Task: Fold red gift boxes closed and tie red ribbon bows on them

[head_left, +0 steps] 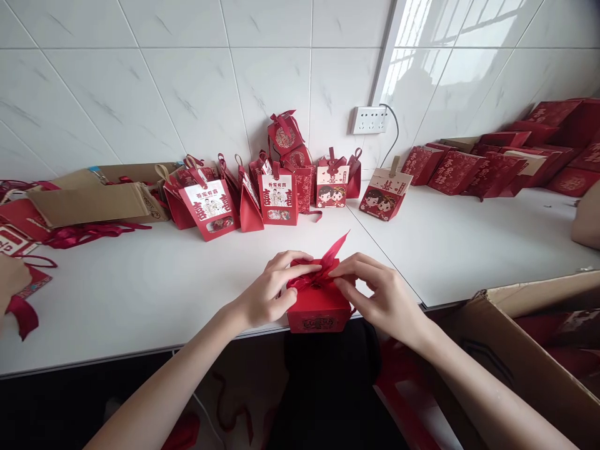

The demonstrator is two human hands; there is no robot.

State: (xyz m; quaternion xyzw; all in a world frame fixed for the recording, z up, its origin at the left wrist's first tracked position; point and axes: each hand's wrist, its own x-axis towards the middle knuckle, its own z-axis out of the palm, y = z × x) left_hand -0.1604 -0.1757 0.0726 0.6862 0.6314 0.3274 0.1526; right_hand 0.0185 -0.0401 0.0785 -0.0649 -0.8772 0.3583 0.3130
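A red gift box (pixel 323 312) sits at the table's front edge, directly before me. A glossy red ribbon (pixel 329 259) is tied over its top, one pointed tail standing up. From the left side, my left hand (pixel 276 284) holds the ribbon's loop, index finger stretched across to the knot and thumb at the box's upper left edge. My right hand (pixel 377 290) pinches the ribbon close to the knot with thumb and fingertips, on the box's right. The fingers partly cover the knot, so its exact form is hidden.
Decorated red gift bags (pixel 213 209) stand along the wall, with stacked ribboned boxes (pixel 285 134) behind. A cardboard tray (pixel 94 203) and loose ribbons (pixel 94 234) lie left, beside another person's hand (pixel 14 281). Red boxes (pixel 454 172) and a large carton (pixel 506 350) are right.
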